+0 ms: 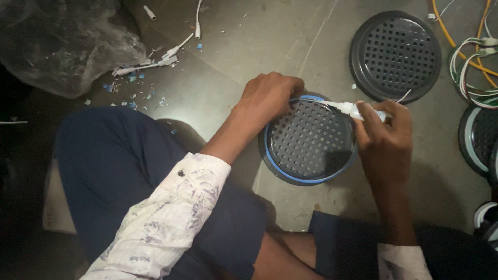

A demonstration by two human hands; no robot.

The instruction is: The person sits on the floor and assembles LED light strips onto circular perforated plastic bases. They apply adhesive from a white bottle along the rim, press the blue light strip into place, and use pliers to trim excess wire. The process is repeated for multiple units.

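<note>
A round dark perforated grille with a blue rim (309, 141) lies on the floor between my knees. My left hand (270, 96) is closed over its upper left edge, gripping the rim and a thin white wire there. My right hand (385, 136) sits at the grille's right edge and pinches a small white connector (351, 109) at the end of that wire. The wire stretches across the top of the grille between both hands.
A second round black grille (395, 56) lies at upper right. More round pieces and white, green and yellow wires (474, 57) crowd the right edge. Loose white connectors (155, 61), blue scraps and a crumpled clear plastic bag (62, 41) lie at upper left.
</note>
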